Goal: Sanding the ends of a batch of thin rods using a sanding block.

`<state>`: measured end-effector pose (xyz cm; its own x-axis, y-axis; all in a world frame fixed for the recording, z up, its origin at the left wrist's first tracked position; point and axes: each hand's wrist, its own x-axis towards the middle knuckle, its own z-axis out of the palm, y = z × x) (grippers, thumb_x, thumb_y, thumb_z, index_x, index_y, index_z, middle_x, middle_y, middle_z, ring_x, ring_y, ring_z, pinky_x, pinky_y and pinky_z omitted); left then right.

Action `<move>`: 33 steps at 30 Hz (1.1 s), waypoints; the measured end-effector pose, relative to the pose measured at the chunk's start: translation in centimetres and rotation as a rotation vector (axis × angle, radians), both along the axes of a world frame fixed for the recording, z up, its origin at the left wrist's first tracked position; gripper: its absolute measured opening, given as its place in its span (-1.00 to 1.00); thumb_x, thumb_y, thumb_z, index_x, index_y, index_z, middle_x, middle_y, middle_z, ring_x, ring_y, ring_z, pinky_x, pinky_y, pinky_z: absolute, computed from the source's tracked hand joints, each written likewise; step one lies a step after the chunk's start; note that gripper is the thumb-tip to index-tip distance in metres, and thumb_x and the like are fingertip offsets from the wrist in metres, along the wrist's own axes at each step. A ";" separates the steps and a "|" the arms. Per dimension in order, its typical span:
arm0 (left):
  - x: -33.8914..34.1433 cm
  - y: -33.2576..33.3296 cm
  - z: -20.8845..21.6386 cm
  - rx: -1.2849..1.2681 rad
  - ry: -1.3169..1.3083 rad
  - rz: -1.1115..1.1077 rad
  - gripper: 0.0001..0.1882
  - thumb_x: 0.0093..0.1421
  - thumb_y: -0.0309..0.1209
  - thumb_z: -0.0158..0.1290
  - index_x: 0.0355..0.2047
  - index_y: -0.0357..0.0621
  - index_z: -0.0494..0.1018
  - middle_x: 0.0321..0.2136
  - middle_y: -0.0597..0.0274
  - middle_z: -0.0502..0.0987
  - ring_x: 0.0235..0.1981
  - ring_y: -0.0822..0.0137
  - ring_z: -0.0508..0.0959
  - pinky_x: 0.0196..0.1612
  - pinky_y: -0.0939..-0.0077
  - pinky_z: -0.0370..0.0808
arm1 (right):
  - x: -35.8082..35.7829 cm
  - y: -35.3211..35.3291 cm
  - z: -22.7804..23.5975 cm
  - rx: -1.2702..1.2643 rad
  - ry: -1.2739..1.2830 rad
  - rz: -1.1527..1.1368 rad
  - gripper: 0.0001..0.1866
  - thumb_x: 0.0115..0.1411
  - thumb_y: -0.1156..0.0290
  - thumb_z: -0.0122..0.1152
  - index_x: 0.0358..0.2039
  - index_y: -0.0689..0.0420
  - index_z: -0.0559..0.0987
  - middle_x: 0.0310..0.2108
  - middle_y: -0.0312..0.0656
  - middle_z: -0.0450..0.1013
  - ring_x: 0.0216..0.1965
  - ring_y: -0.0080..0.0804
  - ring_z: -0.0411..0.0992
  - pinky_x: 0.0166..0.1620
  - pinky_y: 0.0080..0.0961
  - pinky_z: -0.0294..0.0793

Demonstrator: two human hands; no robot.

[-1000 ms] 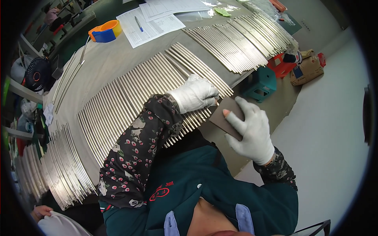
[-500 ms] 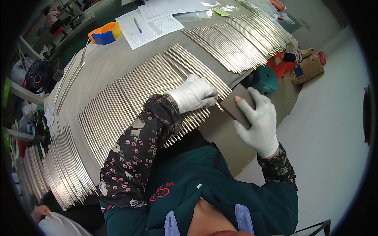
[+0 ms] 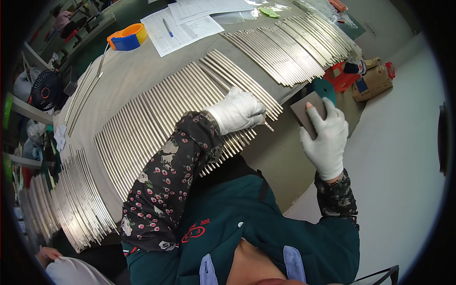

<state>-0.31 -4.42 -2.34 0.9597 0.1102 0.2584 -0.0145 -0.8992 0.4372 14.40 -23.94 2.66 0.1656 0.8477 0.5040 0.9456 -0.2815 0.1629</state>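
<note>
A rod [image 3: 270, 126] pokes out rightward from the left hand [image 3: 239, 111] pinching it mid-frame, thin and silvery; right of centre, the right hand [image 3: 327, 137] grips a flat brown pad [image 3: 301, 112].

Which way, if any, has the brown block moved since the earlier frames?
Yes: the right hand has carried the brown block up and to the right in view, judged against the teal stool, which the block now partly hides.

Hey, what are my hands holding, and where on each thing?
Right hand: the block, by its palm-side edge, one digit across its face. Left hand: apparently a rod, near its end.
</note>
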 end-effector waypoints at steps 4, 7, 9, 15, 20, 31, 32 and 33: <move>0.0 0.4 -0.2 -0.157 0.010 -0.080 -0.93 0.09 -0.40 0.08 -0.50 -0.09 0.48 -0.58 0.29 0.53 -0.48 0.25 0.54 -0.17 0.36 0.37 | -0.7 -0.4 0.1 0.003 0.176 0.147 -0.43 -0.20 0.30 0.36 -0.07 0.03 0.53 0.05 0.01 0.29 -0.02 -0.05 0.29 -0.02 -0.23 0.31; -0.2 0.1 0.3 0.096 -0.218 -0.066 -0.92 -0.04 -0.45 0.15 -0.49 -0.11 0.48 -0.54 0.32 0.50 -0.43 0.24 0.52 -0.33 0.30 0.47 | -0.1 -0.8 -0.4 0.035 0.199 0.150 -0.42 -0.20 0.32 0.36 -0.05 0.03 0.52 0.06 -0.01 0.29 -0.01 -0.07 0.29 0.00 -0.25 0.31; -0.4 0.0 0.8 0.260 -0.235 0.039 -0.91 -0.05 -0.45 0.16 -0.49 -0.09 0.49 -0.53 0.32 0.49 -0.42 0.23 0.51 -0.34 0.31 0.47 | 0.2 -1.0 -0.7 0.075 0.199 0.146 -0.42 -0.20 0.33 0.36 -0.05 0.03 0.52 0.06 -0.01 0.29 -0.01 -0.08 0.29 0.00 -0.24 0.30; -2.7 0.3 2.4 0.115 0.197 0.057 -0.72 -0.07 -0.24 0.27 -0.35 -0.02 0.52 -0.33 0.25 0.47 -0.18 0.13 0.42 -0.09 0.21 0.40 | 0.6 -1.7 -1.0 0.071 0.228 0.138 -0.41 -0.21 0.34 0.37 -0.04 0.04 0.52 0.06 0.00 0.28 -0.01 -0.09 0.29 0.02 -0.25 0.30; -1.6 0.4 4.2 0.134 0.421 0.035 -0.67 -0.03 -0.22 0.27 -0.28 -0.03 0.49 -0.29 0.26 0.47 -0.14 0.12 0.42 -0.03 0.22 0.35 | 0.3 -1.6 -0.8 0.054 0.230 0.147 -0.41 -0.22 0.35 0.37 -0.06 0.05 0.53 0.05 0.00 0.29 0.00 -0.08 0.29 0.03 -0.25 0.30; -1.3 0.5 0.7 -0.137 0.096 -0.036 -0.84 -0.01 -0.41 0.21 -0.43 -0.14 0.48 -0.46 0.24 0.52 -0.33 0.20 0.53 -0.17 0.33 0.38 | -4.8 -0.3 0.0 -0.098 0.327 0.408 -0.44 -0.24 0.29 0.34 -0.10 0.02 0.53 0.02 0.05 0.31 -0.07 -0.07 0.35 -0.15 -0.25 0.35; -1.3 0.5 0.8 -0.136 0.095 -0.032 -0.84 -0.01 -0.41 0.21 -0.43 -0.14 0.48 -0.46 0.24 0.52 -0.33 0.20 0.53 -0.17 0.33 0.38 | -4.8 0.1 -0.3 -0.136 0.294 0.394 -0.46 -0.22 0.29 0.33 -0.11 0.02 0.54 0.01 0.05 0.31 -0.08 -0.07 0.35 -0.16 -0.25 0.35; -1.3 0.4 0.8 -0.155 0.074 -0.044 -0.85 -0.02 -0.43 0.21 -0.43 -0.14 0.48 -0.46 0.24 0.52 -0.34 0.20 0.53 -0.17 0.33 0.38 | -3.8 0.4 -0.5 -0.089 0.194 0.237 -0.47 -0.22 0.29 0.32 -0.12 0.01 0.54 0.00 0.05 0.32 -0.08 -0.07 0.36 -0.17 -0.25 0.35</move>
